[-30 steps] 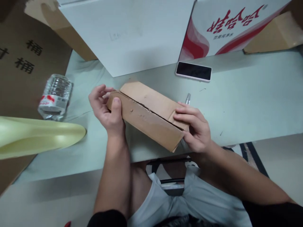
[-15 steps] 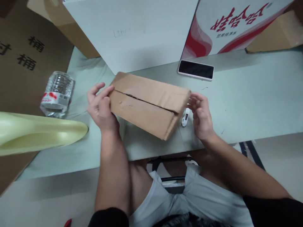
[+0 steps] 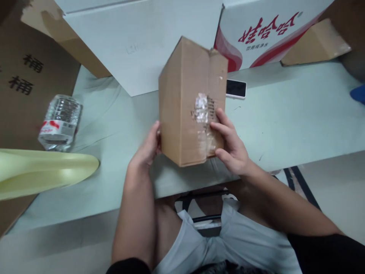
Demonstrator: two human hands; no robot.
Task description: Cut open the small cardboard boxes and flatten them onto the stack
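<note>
A brown cardboard box (image 3: 171, 110) is held up over the table, tilted so that one corner edge faces me. Clear tape and dark print mark its right-hand face, where a seam runs down. My left hand (image 3: 146, 146) grips the box's lower left side, its fingers partly hidden behind the cardboard. On the taped face rest the fingers of my right hand (image 3: 229, 142), spread and touching the tape and seam. Behind the box, a phone (image 3: 237, 89) with a dark screen lies partly covered.
A clear water bottle (image 3: 61, 121) lies at the left, near a pale yellow curved object (image 3: 48, 171). Large white cartons (image 3: 114, 42) stand along the back, one with red lettering (image 3: 268, 30). Brown cardboard (image 3: 316, 42) sits at the back right, a blue thing (image 3: 358, 94) at the right edge.
The box has been turned from its flat, wide side to a corner with the taped face showing. My right hand moved from its right end onto that face. The small white object is now hidden.
</note>
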